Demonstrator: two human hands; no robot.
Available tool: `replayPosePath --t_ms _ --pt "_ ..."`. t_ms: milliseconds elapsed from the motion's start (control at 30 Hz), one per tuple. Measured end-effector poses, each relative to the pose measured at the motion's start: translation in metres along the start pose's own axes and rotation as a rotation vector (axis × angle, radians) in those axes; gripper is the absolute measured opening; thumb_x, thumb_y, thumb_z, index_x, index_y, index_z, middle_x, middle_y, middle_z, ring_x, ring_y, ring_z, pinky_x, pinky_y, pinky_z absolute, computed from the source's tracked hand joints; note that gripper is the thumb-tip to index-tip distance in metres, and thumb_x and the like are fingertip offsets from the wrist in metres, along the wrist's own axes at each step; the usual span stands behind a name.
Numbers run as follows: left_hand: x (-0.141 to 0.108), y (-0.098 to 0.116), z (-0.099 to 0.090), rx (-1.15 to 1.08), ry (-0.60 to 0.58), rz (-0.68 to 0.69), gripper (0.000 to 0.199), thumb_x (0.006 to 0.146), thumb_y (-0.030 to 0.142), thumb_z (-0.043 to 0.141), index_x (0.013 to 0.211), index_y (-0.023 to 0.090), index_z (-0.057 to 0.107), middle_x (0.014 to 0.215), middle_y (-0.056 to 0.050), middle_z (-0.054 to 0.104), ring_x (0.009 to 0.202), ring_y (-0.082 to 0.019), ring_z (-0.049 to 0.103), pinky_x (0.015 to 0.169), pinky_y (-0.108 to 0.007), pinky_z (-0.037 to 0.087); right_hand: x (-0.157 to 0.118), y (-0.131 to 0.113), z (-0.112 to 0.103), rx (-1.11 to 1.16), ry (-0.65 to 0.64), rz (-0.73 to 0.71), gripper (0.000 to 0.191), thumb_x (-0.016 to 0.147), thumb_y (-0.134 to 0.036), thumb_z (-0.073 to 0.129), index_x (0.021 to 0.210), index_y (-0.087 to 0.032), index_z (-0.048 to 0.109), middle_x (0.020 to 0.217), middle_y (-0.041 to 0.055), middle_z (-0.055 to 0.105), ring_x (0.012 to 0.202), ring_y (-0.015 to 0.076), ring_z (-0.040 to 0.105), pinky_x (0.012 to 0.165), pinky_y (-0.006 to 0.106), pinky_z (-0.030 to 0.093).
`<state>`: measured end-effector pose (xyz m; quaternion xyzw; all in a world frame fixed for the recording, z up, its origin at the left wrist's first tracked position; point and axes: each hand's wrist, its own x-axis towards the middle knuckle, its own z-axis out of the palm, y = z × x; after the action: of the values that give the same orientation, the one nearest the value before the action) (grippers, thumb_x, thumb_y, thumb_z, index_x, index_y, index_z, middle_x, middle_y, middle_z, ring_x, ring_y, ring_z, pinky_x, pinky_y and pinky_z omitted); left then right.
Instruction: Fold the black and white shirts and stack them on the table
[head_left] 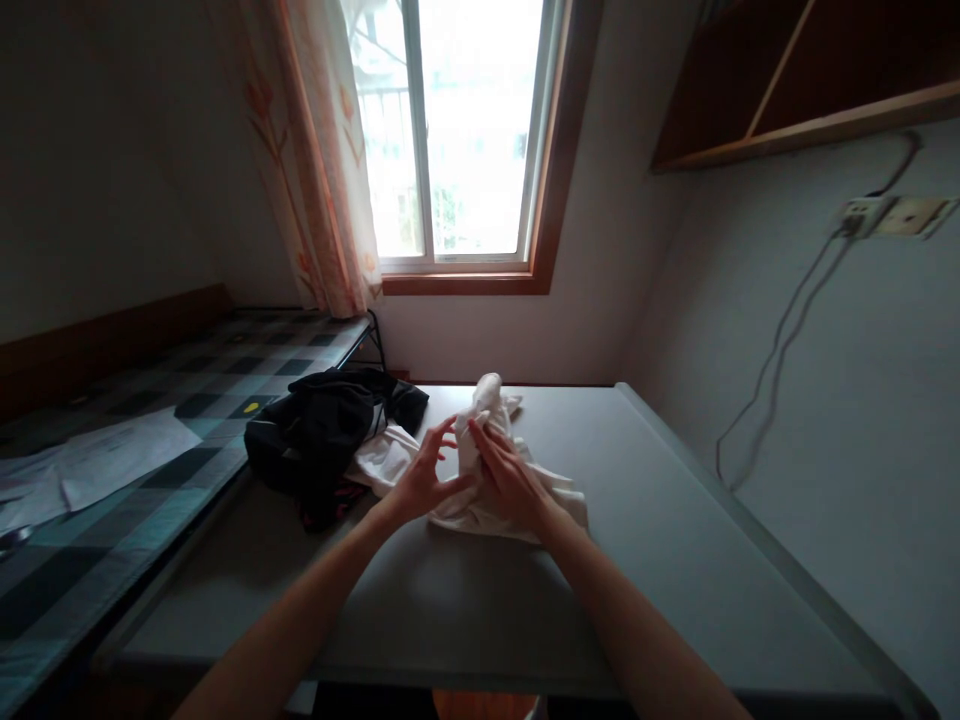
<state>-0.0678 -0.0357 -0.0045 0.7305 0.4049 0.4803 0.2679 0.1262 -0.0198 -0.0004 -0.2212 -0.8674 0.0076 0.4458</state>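
A crumpled white cloth garment [555, 495] lies bunched on the grey table, with one part standing up in a peak. My left hand [426, 480] is at the left side of that peak, its fingers curved and apart, with a gap between thumb and fingertips. Against the right side of the peak rests my right hand [511, 480], fingers stretched out along the fabric. Its palm side is hidden. Left of my left hand, another white piece of cloth [386, 458] sticks out beside a heap of black clothing [315, 430]; whether it joins the bunched garment I cannot tell.
The grey table [660, 560] reaches the wall below the window [480, 130]. On the left stands a bed with a checked cover [172, 360] and paper sheets [124, 455] on it. A cable [780, 345] hangs from a wall socket [866, 215], with a shelf [810, 130] above.
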Motion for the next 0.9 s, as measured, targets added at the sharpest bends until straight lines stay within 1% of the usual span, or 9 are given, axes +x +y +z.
replayPosePath --t_ms 67,167,300,400,533,633,733,833,900 --pt "0.000 -0.006 0.002 0.033 0.000 -0.033 0.070 0.083 0.041 0.064 0.144 0.023 0.036 0.121 -0.012 0.062 0.090 -0.020 0.064 0.073 -0.031 0.052 0.001 -0.006 0.005 0.009 -0.046 -0.013 0.075 0.092 -0.010 0.039 0.157 -0.026 0.005 0.148 0.0104 0.045 0.138 0.0267 0.038 0.108 0.050 0.041" --pt "0.003 -0.012 0.000 0.072 0.005 -0.100 0.045 0.092 0.034 0.049 0.135 0.021 0.052 0.101 -0.007 0.071 0.078 -0.017 0.065 0.067 -0.027 0.051 -0.002 -0.003 0.005 -0.008 -0.028 0.058 0.074 0.092 -0.010 0.039 0.157 -0.027 0.008 0.145 0.0103 0.049 0.133 0.0261 0.043 0.104 0.049 0.044" --pt "0.016 -0.015 -0.004 0.109 0.061 -0.137 0.036 0.090 0.028 0.046 0.117 0.016 0.067 0.091 -0.006 0.074 0.070 -0.016 0.065 0.063 -0.025 0.050 -0.006 0.013 -0.001 -0.036 0.080 0.168 0.070 0.094 -0.014 0.041 0.156 -0.030 0.012 0.138 0.0095 0.055 0.126 0.0241 0.051 0.100 0.047 0.045" --pt "0.038 -0.008 -0.010 0.159 0.093 -0.106 0.035 0.088 0.025 0.047 0.112 0.014 0.070 0.095 -0.008 0.075 0.073 -0.018 0.067 0.067 -0.027 0.052 -0.008 0.023 -0.008 -0.060 0.116 0.271 0.062 0.095 -0.024 0.045 0.153 -0.027 0.024 0.138 0.0103 0.056 0.124 0.0246 0.052 0.101 0.046 0.043" --pt "0.083 0.028 -0.024 0.232 0.044 0.028 0.037 0.081 0.014 0.047 0.105 0.018 0.073 0.102 -0.005 0.075 0.090 -0.018 0.068 0.080 -0.027 0.052 -0.012 0.032 -0.012 -0.079 0.070 0.470 0.059 0.085 -0.043 0.062 0.140 -0.023 0.049 0.117 0.0108 0.068 0.105 0.0275 0.061 0.096 0.048 0.040" --pt "0.113 0.070 -0.035 0.363 0.032 0.112 0.042 0.077 0.009 0.044 0.104 0.020 0.074 0.102 -0.003 0.075 0.094 -0.018 0.068 0.085 -0.026 0.050 -0.013 0.038 -0.012 0.061 0.051 0.568 0.032 0.084 -0.049 0.061 0.097 -0.022 0.072 0.082 0.0050 0.071 0.077 0.0215 0.062 0.083 0.039 0.044" --pt "0.129 0.105 -0.043 0.484 0.102 0.171 0.042 0.078 0.010 0.044 0.106 0.021 0.074 0.101 -0.001 0.075 0.094 -0.018 0.067 0.089 -0.027 0.049 -0.010 0.043 -0.019 0.206 0.267 0.654 0.040 0.089 -0.052 0.051 0.072 -0.020 0.069 0.072 0.0051 0.065 0.070 0.0193 0.058 0.069 0.031 0.044" --pt "0.134 0.122 -0.049 0.551 0.185 0.224 0.041 0.081 0.010 0.042 0.108 0.020 0.073 0.105 -0.002 0.074 0.099 -0.018 0.066 0.092 -0.027 0.047 -0.007 0.044 -0.033 0.121 0.613 0.725 0.043 0.091 -0.053 0.046 0.086 -0.019 0.071 0.081 0.0073 0.064 0.080 0.0217 0.058 0.074 0.034 0.047" --pt "0.135 0.125 -0.050 0.573 0.223 0.259 0.041 0.083 0.010 0.041 0.109 0.019 0.072 0.107 -0.003 0.073 0.101 -0.018 0.065 0.094 -0.029 0.046 -0.006 0.043 -0.042 -0.034 0.765 0.719 0.042 0.092 -0.051 0.044 0.100 -0.019 0.070 0.093 0.0095 0.064 0.090 0.0237 0.058 0.085 0.040 0.046"
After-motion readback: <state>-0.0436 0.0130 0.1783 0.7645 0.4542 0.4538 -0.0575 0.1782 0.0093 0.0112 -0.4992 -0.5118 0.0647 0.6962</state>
